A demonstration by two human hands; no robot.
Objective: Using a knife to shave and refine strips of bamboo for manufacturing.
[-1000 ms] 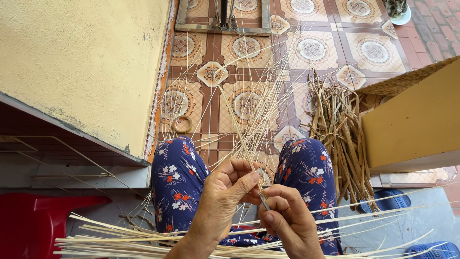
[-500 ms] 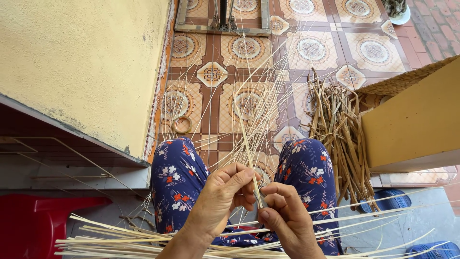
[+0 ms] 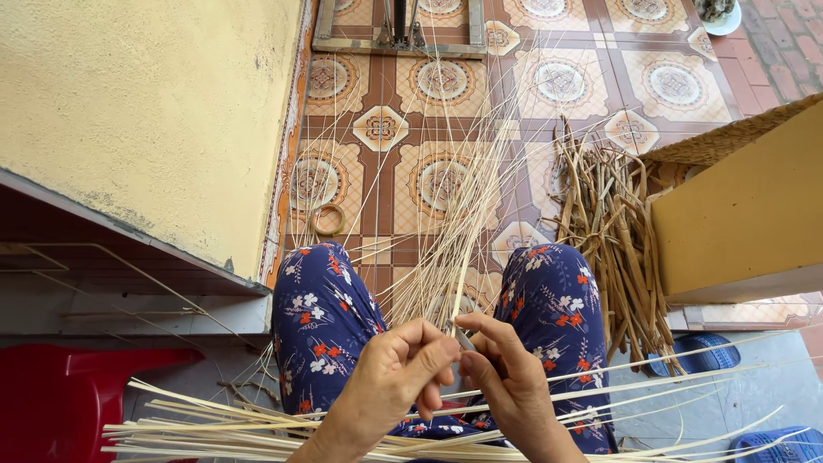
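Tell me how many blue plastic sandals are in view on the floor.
2. One blue ribbed plastic sandal lies right of the right knee, partly behind the brown dried strips; the other blue plastic sandal sits at the bottom right corner, cut off by the frame.

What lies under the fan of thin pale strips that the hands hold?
Under the fan of thin strips show the patterned floor tiles and blue flowered trouser knees. The hands hide where the strips meet.

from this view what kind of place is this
Probably a home porch or courtyard used for hand weaving: patterned ceramic floor tiles, a rough yellow plastered wall, and a bundle of dried brown fibre strips beside thin pale reed splints.
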